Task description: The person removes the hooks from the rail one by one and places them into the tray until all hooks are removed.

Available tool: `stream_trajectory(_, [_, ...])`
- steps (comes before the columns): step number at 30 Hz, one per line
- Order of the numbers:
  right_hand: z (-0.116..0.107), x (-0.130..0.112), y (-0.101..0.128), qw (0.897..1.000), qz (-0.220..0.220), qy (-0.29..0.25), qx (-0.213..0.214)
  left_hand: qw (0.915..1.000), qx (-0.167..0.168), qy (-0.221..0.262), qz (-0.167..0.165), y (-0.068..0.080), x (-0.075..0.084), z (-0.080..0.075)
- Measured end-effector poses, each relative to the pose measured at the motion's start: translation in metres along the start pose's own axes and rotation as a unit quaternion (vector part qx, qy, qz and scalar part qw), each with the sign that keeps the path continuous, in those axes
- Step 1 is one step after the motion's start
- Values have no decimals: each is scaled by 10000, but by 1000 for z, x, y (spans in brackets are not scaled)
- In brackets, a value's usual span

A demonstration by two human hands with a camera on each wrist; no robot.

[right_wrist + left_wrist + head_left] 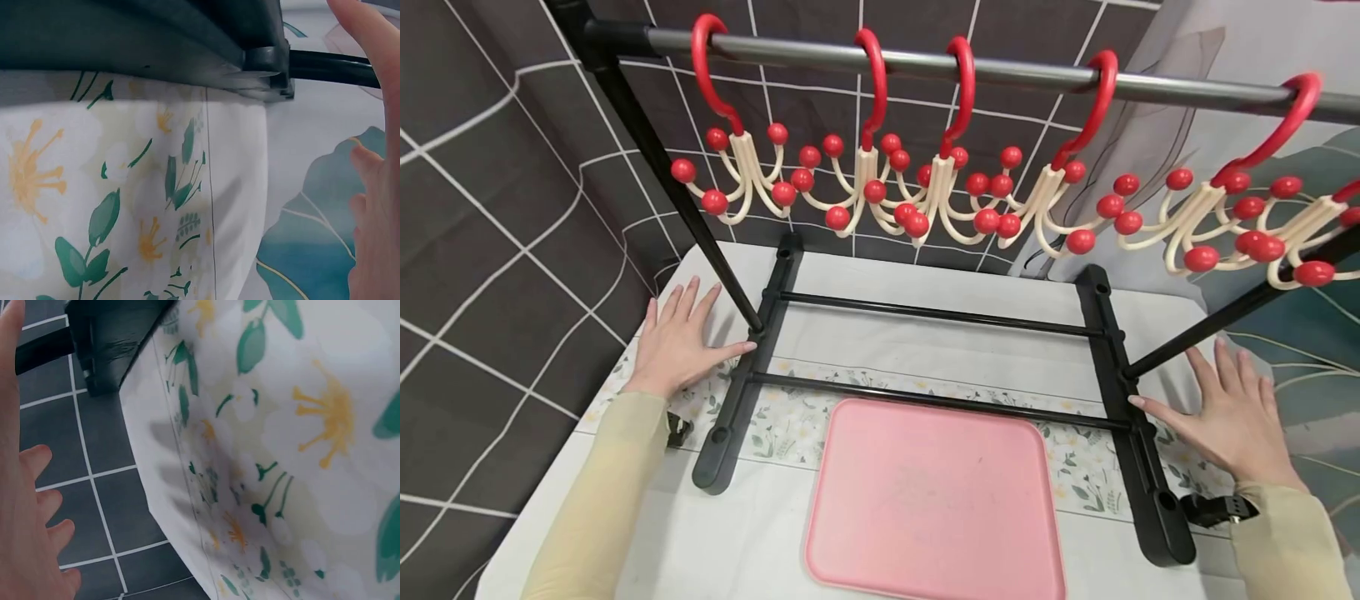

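dark grid-lined wall (497, 208) — left | leaf-print curtain (1300, 333) — right

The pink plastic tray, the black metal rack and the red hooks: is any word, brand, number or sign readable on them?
None: no readable text in any view.
Pink plastic tray: only a faint mark, illegible.
Black metal rack and red-and-cream plastic hooks: no lettering visible.

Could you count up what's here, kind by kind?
Red-hooked hangers: 5 (a sixth may be cut off at the right edge)
Pink tray: 1
Black rack: 1
Hands: 2, left hand, right hand
Total: 9
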State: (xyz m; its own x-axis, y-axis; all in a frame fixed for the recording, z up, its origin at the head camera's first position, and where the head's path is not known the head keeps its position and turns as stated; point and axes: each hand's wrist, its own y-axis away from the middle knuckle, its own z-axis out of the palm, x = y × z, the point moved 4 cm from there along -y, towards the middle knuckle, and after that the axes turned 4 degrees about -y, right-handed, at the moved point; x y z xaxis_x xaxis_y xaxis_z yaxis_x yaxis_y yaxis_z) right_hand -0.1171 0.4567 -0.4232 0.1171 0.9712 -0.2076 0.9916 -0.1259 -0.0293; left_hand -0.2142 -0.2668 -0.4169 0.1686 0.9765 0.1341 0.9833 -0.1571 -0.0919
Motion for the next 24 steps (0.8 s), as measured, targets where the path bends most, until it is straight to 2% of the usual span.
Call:
stream_trajectory(5, [-6,-2,0,9999,-48,-64,127,9999,111,-22,31,-1,1,-8])
stream_trajectory(10, [-25,-10,2,9988,-100,-261,408,9993,364,84,69,-4,6,-22])
stream_trajectory(13, [-44,-18,4,9959,-82,-618,656,9966,676,459,51,-7,11,-34])
stream_trajectory(16, [-69,-29,8,9869,17,-1167,1111,9880,1004,1173,-30,-11,18,-47])
stream_trajectory(18, [-86,-38,12,9732,134,-1641,1604,9766,1192,1781,-178,-12,23,-55])
stream_trajectory(20, [-102,-46,15,9509,192,-2083,2280,9597,1429,2402,-307,-14,27,-60])
stream_trajectory(22, [-116,-53,18,9276,452,-2425,2807,9381,1712,2984,-397,-14,30,-65])
stream_trajectory(24, [-130,-60,19,9088,845,-2693,3072,9108,2070,3557,-328,-15,32,-68])
